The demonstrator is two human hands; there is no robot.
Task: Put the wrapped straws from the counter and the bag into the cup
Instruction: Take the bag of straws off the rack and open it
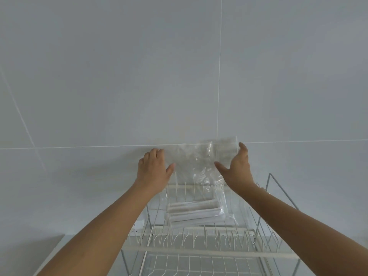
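Observation:
I hold a clear plastic bag (196,166) up in front of the tiled wall with both hands. My left hand (154,169) grips its left edge and my right hand (238,166) grips its right side, thumb in front. A bundle of white wrapped straws (194,214) lies across the hanging bottom of the bag. More wrapped straws (225,148) show through the plastic near the fingers of my right hand. No cup is in view.
A white wire dish rack (199,251) stands right below the bag, its upright prongs and raised right side frame (278,188) close to my forearms. A pale counter edge (53,253) runs at the lower left. The grey tiled wall (179,76) fills the background.

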